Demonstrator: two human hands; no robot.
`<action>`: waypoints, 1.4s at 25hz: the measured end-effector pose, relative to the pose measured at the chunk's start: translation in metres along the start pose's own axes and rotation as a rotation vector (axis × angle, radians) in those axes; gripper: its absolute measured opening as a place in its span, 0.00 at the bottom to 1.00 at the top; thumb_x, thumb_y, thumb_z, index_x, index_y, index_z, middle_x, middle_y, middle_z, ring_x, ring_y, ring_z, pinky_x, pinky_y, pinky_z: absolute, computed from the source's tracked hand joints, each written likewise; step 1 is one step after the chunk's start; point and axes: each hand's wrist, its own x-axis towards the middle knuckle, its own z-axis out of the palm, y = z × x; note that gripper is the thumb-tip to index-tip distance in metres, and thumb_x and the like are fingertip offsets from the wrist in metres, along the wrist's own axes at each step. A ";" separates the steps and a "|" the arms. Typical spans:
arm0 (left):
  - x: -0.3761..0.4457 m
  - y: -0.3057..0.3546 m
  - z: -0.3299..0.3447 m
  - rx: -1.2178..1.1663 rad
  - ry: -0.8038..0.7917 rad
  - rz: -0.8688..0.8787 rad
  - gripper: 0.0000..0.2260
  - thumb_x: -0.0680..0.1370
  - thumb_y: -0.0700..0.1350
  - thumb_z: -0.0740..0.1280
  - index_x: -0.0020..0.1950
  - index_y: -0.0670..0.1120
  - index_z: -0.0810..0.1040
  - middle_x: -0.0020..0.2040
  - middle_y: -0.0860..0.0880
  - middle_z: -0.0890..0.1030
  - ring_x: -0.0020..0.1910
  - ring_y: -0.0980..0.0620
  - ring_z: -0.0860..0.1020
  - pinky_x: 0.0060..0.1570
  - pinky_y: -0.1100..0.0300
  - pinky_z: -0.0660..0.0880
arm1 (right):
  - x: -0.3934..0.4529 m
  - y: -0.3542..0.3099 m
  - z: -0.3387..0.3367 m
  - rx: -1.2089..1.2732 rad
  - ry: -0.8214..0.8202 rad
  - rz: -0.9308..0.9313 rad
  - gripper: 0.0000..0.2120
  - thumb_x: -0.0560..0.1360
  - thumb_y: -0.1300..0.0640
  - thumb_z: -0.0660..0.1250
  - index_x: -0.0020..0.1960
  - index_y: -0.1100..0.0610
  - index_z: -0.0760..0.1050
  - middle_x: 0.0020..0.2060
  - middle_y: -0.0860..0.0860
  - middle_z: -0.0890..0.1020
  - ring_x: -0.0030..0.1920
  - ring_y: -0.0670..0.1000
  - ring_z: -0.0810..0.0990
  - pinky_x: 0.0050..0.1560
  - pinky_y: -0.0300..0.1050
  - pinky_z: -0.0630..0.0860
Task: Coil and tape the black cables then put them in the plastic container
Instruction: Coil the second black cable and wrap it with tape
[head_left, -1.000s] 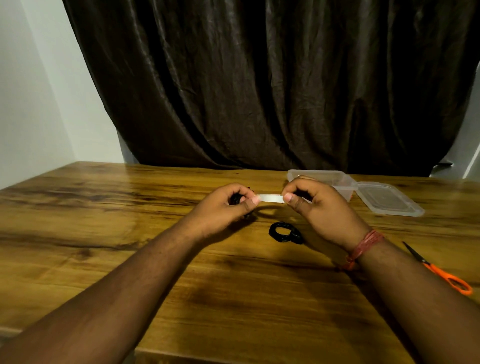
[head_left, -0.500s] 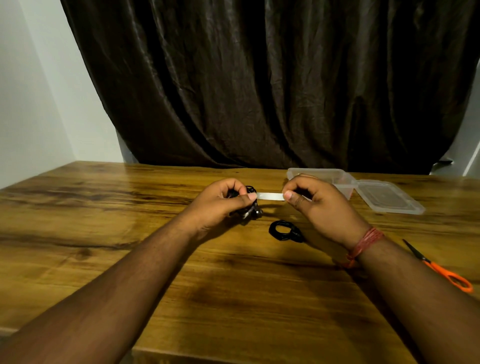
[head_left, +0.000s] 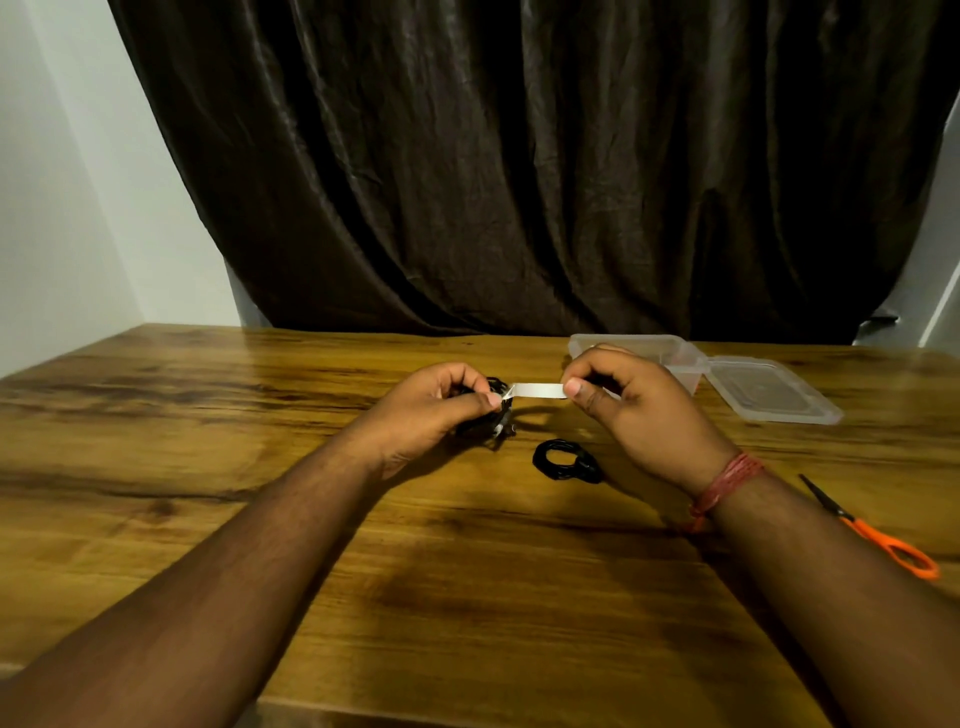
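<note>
- Black coiled cable (head_left: 491, 413) is gripped in the closed left hand (head_left: 441, 410), above the wooden table (head_left: 260, 467).
- A white tape strip (head_left: 537, 391) is pinched by the right hand (head_left: 628, 402), stretched to the cable.
- A second black coil (head_left: 566, 461) lies on the table below the strip.
- The plastic container (head_left: 675, 353) stands open behind the right hand, lid (head_left: 769, 395) beside it.

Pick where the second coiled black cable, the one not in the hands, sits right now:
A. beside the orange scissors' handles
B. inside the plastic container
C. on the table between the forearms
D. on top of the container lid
C: the loose coiled cable lies on the bare wooden table, below the right hand, apart from the plastic container.
</note>
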 end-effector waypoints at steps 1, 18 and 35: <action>0.000 0.000 0.000 -0.017 -0.003 -0.003 0.06 0.76 0.38 0.70 0.41 0.48 0.80 0.42 0.45 0.83 0.43 0.48 0.84 0.40 0.58 0.79 | 0.000 0.000 0.000 -0.002 -0.004 0.000 0.04 0.78 0.59 0.66 0.47 0.56 0.79 0.43 0.46 0.80 0.47 0.42 0.76 0.48 0.35 0.71; -0.004 0.013 -0.016 0.141 -0.023 0.113 0.02 0.72 0.44 0.73 0.42 0.51 0.83 0.42 0.50 0.84 0.42 0.53 0.81 0.40 0.63 0.77 | 0.000 0.008 0.006 0.064 -0.059 0.103 0.06 0.78 0.57 0.67 0.47 0.47 0.80 0.44 0.45 0.82 0.47 0.43 0.78 0.49 0.42 0.74; -0.001 0.010 -0.024 0.062 0.036 0.209 0.05 0.69 0.41 0.71 0.38 0.51 0.84 0.38 0.52 0.84 0.41 0.57 0.81 0.45 0.65 0.76 | 0.003 0.018 0.014 -0.197 -0.199 0.122 0.05 0.81 0.55 0.61 0.48 0.48 0.75 0.38 0.47 0.79 0.40 0.46 0.75 0.37 0.43 0.69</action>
